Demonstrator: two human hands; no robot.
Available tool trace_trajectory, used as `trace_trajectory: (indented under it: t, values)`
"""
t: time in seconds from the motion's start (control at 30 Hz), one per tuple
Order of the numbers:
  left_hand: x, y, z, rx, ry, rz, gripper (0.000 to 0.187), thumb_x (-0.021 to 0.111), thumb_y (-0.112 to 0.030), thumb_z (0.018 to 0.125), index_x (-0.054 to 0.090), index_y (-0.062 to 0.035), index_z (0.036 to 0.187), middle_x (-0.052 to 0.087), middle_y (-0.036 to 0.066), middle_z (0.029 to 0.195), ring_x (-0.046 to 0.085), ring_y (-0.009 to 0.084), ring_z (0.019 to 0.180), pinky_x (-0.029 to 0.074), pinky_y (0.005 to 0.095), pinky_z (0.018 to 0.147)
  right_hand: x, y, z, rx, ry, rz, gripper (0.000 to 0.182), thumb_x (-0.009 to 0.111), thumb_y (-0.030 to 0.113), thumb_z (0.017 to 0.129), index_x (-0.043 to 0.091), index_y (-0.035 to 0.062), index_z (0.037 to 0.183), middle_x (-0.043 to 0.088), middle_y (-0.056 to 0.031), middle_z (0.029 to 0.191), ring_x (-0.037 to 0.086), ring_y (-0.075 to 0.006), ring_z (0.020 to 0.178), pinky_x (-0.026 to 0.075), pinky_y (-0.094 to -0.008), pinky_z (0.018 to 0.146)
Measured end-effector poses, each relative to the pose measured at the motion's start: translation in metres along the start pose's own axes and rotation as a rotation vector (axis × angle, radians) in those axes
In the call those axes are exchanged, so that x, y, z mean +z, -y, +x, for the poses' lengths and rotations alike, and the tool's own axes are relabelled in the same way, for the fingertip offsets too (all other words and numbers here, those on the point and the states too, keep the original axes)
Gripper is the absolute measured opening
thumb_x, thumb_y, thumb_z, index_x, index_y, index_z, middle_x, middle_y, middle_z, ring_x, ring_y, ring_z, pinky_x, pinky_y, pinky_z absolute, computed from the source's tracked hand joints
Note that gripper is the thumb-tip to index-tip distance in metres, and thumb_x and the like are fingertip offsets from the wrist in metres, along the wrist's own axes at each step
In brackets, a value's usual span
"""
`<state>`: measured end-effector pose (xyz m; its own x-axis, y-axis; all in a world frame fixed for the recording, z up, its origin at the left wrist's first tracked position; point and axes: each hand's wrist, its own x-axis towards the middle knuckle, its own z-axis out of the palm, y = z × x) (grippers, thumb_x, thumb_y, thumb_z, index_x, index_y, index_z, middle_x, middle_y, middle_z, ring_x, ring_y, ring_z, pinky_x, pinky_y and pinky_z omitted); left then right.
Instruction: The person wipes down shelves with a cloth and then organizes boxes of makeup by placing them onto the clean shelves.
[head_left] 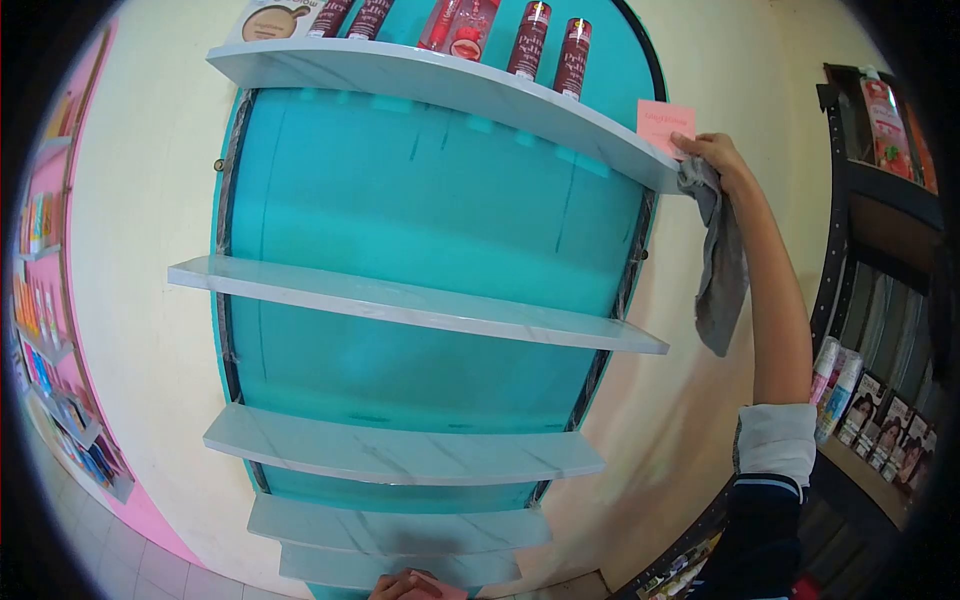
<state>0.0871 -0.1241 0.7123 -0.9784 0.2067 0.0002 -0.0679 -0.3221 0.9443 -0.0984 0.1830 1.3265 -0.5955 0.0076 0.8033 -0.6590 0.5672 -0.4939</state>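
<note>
My right hand is raised at the right end of the top shelf, its fingers closed on a small pink box. A grey cloth hangs down from the same hand, beside the forearm. At the bottom edge, below the lowest shelf, my left hand is closed round a pink item, only partly in view. Dark red bottles stand on the top shelf to the left of the pink box.
Marbled shelves stick out from the turquoise panel. A dark rack with bottles and boxes stands close to the right arm. Pink-edged shelves with products line the far left.
</note>
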Motion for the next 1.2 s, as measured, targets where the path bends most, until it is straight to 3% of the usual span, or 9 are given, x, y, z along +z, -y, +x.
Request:
trace_trajectory:
  t: [0.27, 0.43, 0.5, 0.57, 0.6, 0.73, 0.93, 1.07, 1.2]
  values:
    - [-0.024, 0.020, -0.010, 0.067, -0.061, -0.028, 0.037, 0.051, -0.037, 0.084, 0.060, -0.0015, 0.092, 0.059, 0.010, 0.095, 0.052, 0.0207, 0.096, 0.038, 0.0344, 0.086, -0.012, -0.027, 0.000, 0.027, 0.094, 0.010, 0.035, 0.073, 0.025, 0.069, 0.063, -0.0050, 0.085, 0.061, -0.0104, 0.074, 0.057, -0.0153, 0.057, 0.046, -0.0275, 0.052]
    - [-0.008, -0.028, -0.025, 0.036, 0.041, -0.021, 0.031, 0.049, -0.027, 0.080, 0.064, -0.0022, 0.091, 0.051, 0.011, 0.113, 0.046, 0.0236, 0.104, 0.031, 0.0323, 0.093, -0.016, -0.036, 0.012, 0.030, 0.153, 0.010, 0.041, 0.071, 0.028, 0.072, 0.061, -0.0061, 0.092, 0.059, -0.0066, 0.069, 0.055, -0.0137, 0.055, 0.045, -0.0256, 0.052]
    - [-0.003, -0.041, -0.027, 0.146, 0.103, 0.115, 0.026, 0.053, -0.017, 0.078, 0.062, 0.0004, 0.095, 0.052, 0.010, 0.114, 0.049, 0.0217, 0.101, 0.035, 0.0316, 0.089, -0.021, -0.036, 0.002, 0.027, -0.085, 0.003, 0.042, 0.068, 0.032, 0.074, 0.060, -0.0036, 0.095, 0.058, -0.0079, 0.072, 0.056, -0.0141, 0.062, 0.046, -0.0256, 0.057]
    - [-0.002, -0.052, -0.029, 0.118, 0.099, 0.082, 0.044, 0.054, -0.005, 0.071, 0.050, -0.0029, 0.116, 0.045, 0.010, 0.123, 0.042, 0.0201, 0.112, 0.036, 0.0324, 0.091, -0.038, -0.044, -0.009, 0.031, -0.273, 0.280, 0.052, 0.063, 0.038, 0.076, 0.053, -0.0018, 0.108, 0.058, -0.0098, 0.080, 0.059, -0.0196, 0.069, 0.049, -0.0297, 0.063]
    - [0.001, -0.055, -0.029, 0.055, 0.070, -0.010, 0.055, 0.056, -0.003, 0.072, 0.042, -0.0043, 0.126, 0.043, 0.011, 0.125, 0.041, 0.0201, 0.115, 0.036, 0.0328, 0.092, -0.054, -0.059, -0.017, -0.033, -0.153, 0.482, 0.053, 0.061, 0.035, 0.077, 0.048, -0.0013, 0.114, 0.058, -0.0120, 0.087, 0.059, -0.0213, 0.078, 0.048, -0.0313, 0.071]
    - [0.029, -0.091, -0.022, 0.351, -0.087, -0.332, 0.087, 0.065, 0.000, 0.073, 0.011, -0.0112, 0.140, 0.047, 0.015, 0.123, 0.047, 0.0206, 0.111, 0.037, 0.0323, 0.094, -0.022, -0.057, -0.160, -0.148, 0.062, 0.838, 0.056, 0.054, 0.016, 0.072, 0.039, 0.0004, 0.124, 0.050, -0.0152, 0.113, 0.049, -0.0243, 0.106, 0.040, -0.0340, 0.092]
    - [0.059, -0.120, 0.004, 0.339, -0.231, -0.299, 0.074, 0.063, -0.005, 0.078, 0.020, -0.0079, 0.137, 0.053, 0.011, 0.114, 0.051, 0.0180, 0.103, 0.042, 0.0303, 0.088, 0.137, -0.007, -0.369, -0.133, 0.075, 0.473, 0.038, 0.052, -0.009, 0.061, 0.053, 0.0026, 0.097, 0.052, -0.0109, 0.103, 0.049, -0.0227, 0.099, 0.038, -0.0326, 0.087]
    - [0.087, -0.121, 0.022, 0.539, -0.328, -0.359, 0.051, 0.053, -0.017, 0.087, 0.031, -0.0049, 0.132, 0.056, 0.008, 0.105, 0.054, 0.0123, 0.093, 0.045, 0.0261, 0.080, 0.193, -0.026, -0.435, -0.513, 0.235, 0.152, 0.035, 0.055, -0.006, 0.066, 0.059, 0.0013, 0.101, 0.054, -0.0160, 0.108, 0.054, -0.0298, 0.096, 0.040, -0.0361, 0.084]
    - [0.095, -0.117, 0.026, 0.596, -0.332, -0.372, 0.039, 0.044, -0.022, 0.093, 0.038, -0.0027, 0.126, 0.057, 0.008, 0.105, 0.053, 0.0112, 0.094, 0.044, 0.0242, 0.080, 0.203, -0.024, -0.461, -0.555, 0.211, 0.087, 0.027, 0.049, -0.008, 0.068, 0.062, 0.0022, 0.090, 0.057, -0.0135, 0.104, 0.057, -0.0285, 0.096, 0.044, -0.0353, 0.078]
